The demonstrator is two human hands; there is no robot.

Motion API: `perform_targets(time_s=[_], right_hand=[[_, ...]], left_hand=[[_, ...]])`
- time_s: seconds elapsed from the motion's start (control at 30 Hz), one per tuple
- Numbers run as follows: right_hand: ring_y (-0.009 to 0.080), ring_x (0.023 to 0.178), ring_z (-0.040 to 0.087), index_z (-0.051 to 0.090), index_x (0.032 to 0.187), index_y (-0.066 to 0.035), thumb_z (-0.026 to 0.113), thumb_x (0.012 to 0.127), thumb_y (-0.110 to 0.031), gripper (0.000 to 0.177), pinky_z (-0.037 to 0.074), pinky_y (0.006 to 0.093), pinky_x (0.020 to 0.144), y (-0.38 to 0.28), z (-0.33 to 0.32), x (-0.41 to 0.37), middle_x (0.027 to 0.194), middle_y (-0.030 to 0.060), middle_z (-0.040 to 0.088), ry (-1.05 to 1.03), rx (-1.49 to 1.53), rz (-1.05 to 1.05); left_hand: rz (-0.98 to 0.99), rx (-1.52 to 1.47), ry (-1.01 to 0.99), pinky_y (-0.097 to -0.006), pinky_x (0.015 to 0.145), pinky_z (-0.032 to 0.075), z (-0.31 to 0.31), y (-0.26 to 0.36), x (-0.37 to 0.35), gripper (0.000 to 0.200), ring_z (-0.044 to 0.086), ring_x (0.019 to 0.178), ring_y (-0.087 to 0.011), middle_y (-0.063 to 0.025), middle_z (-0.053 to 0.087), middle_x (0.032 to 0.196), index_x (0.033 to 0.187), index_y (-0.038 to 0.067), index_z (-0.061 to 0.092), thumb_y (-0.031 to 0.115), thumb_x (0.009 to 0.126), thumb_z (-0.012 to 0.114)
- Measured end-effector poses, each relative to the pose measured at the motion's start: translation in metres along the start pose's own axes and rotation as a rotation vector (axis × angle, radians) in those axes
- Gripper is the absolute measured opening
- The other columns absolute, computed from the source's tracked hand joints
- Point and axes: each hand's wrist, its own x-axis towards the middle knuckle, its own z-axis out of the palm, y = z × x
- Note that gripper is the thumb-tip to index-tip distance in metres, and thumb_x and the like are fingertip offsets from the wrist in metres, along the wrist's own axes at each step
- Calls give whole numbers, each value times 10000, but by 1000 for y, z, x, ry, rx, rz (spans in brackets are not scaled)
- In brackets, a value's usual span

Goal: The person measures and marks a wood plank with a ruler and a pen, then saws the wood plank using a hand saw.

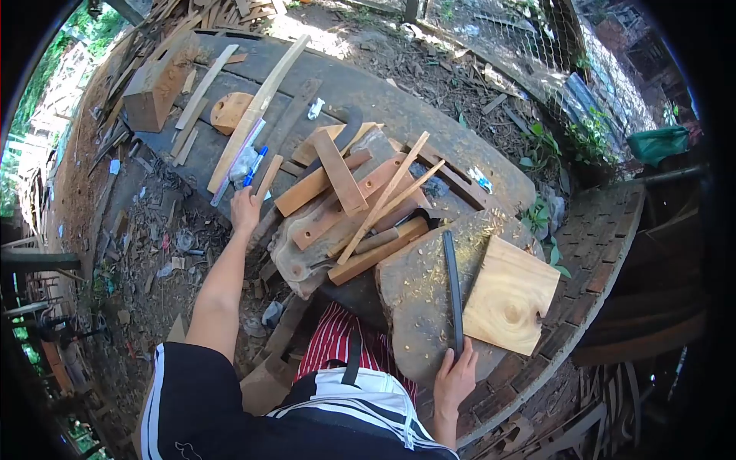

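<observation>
My left hand (245, 211) is stretched out to the far left part of the workbench. Its fingertips are closed together at the lower end of a blue pen (256, 165), beside a crumpled clear plastic bag (242, 165). Close to my body, my right hand (455, 377) grips the near end of a long, narrow dark straight bar (453, 287). That bar lies across a thick wooden slab (414, 307) strewn with shavings. Right of the bar sits a square pale wooden board (512, 295) with a knot and a small notch in its edge.
Wooden blocks (339, 170) and thin sticks (383, 198) are piled mid-bench. Long pale strips (261, 111), a rounded wood piece (230, 113) and a large block (157, 88) lie at the far left. A curved brick ledge (594, 261) borders the right side.
</observation>
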Motion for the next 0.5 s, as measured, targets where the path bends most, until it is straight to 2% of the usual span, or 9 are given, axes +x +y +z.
perform_targets(time_s=[0.03,0.07,0.1,0.17,0.33,0.4,0.43,0.47,0.5], right_hand=[[366,933,566,492,1317,-27,588,916,-171,436,479,433,760,-3,1,-4,1064,173,537,-58,-32,63],[366,933,566,492,1317,-27,588,916,-171,436,479,433,760,-8,1,-8,1064,173,537,-66,-45,92],[369,993,531,486,1326,-24,596,906,-150,453,449,446,819,-13,-1,-10,1094,184,516,1,-95,56],[374,1098,441,472,1351,-26,618,873,-88,503,363,485,938,-20,-1,-15,1149,197,461,94,-110,20],[359,1110,430,511,1313,-31,611,861,-44,463,367,486,946,-64,-9,2,1167,170,455,162,-185,-71],[354,1081,467,554,1260,-36,612,859,-43,406,386,473,938,-86,-7,20,1142,164,482,204,-140,-214],[354,1081,467,554,1260,-36,612,859,-43,406,386,473,938,-98,-4,33,1142,164,482,205,-140,-220],[350,1059,494,568,1235,-36,616,862,-48,377,402,462,923,-112,0,46,1121,163,506,96,14,-284],[347,1037,520,581,1210,-35,620,864,-53,349,419,450,907,-127,5,59,1099,162,531,-16,167,-343]], left_hand=[[-37,42,-25,-463,954,443,5,-11,19,348,530,1129,-363,-159,563,1207,1245,105,567,184,906,575],[-70,82,-47,-470,948,450,12,-20,34,355,524,1146,-359,-155,561,1214,1253,119,567,207,909,584],[-54,81,-71,-470,948,450,15,-19,43,355,524,1146,-359,-155,561,1214,1253,119,567,207,909,584],[-204,193,-113,-487,899,484,11,-11,58,353,553,1140,-346,-133,583,1189,1234,144,579,262,903,614],[-188,318,-219,-500,804,522,16,-9,71,328,657,993,-333,-112,673,1073,1169,145,608,336,903,620],[-180,181,-158,-493,776,519,11,1,64,293,673,939,-341,-126,705,988,1103,119,647,334,905,617],[-139,-42,-64,-458,750,520,25,-5,58,281,686,887,-309,-120,710,926,1074,95,662,319,911,615],[-93,-263,30,-423,724,522,37,-11,48,273,699,835,-277,-115,716,864,1046,72,678,304,917,614],[-41,-474,-64,-379,702,515,20,13,26,273,693,792,-228,-99,711,822,1044,54,683,288,924,610]])
